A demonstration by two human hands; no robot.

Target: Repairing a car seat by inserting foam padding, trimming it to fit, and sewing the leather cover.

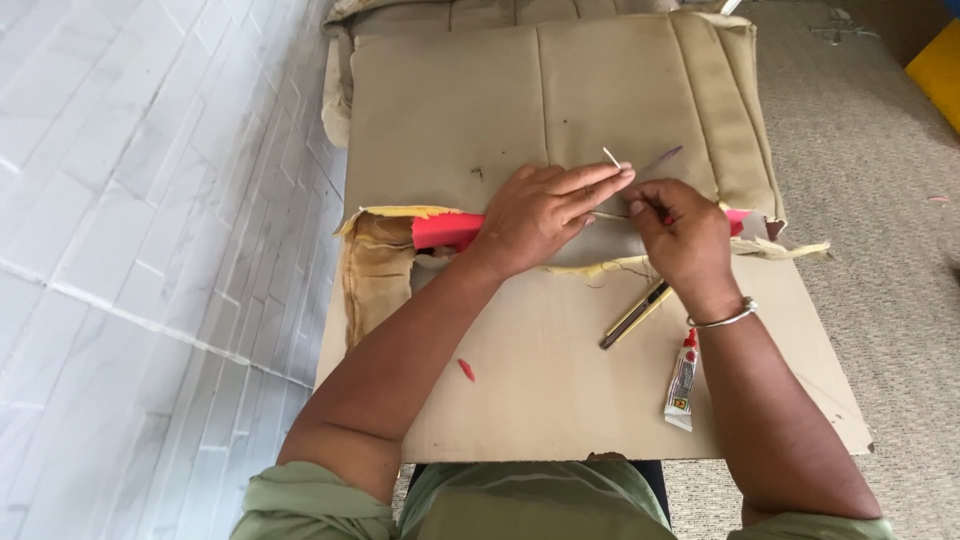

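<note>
1. Two hands: left hand (535,215) and right hand (680,240), fingers pinched shut on a thin white stick (611,157), frame centre.
2. One tan seat cover (450,110), torn edge, red strip (447,230) showing.
3. One cardboard sheet (545,390), one glue tube (682,382), one utility knife (634,315).

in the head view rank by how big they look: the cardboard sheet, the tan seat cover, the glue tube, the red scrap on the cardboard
1. Tan seat cover and cardboard sheet: similar, and both partly covered, so no firm order.
2. Glue tube.
3. Red scrap, clearly smallest.
</note>
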